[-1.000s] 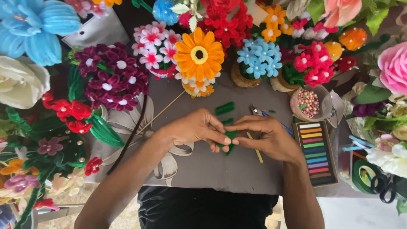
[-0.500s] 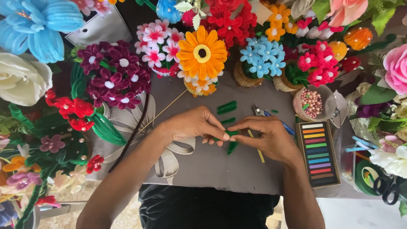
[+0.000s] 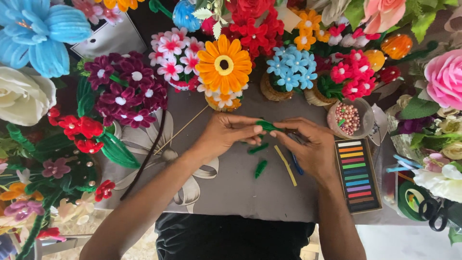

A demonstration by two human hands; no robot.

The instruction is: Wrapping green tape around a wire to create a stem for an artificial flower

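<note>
Both hands meet just below the big orange flower (image 3: 224, 63), forearms angled up from the lower edge. The left hand (image 3: 224, 135) and right hand (image 3: 308, 144) pinch a green pipe-cleaner piece (image 3: 267, 126) between fingertips. Two more green pieces (image 3: 260, 159) lie on the desk (image 3: 231, 192) beneath. A flat rectangular box of coloured chalk sticks (image 3: 357, 174) sits right of the right hand.

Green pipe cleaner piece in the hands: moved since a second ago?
Yes. The green piece went up, toward the orange flower, off the table; both hands pinch it.

black chalk box (image 3: 358, 175), coloured sticks, right
</note>
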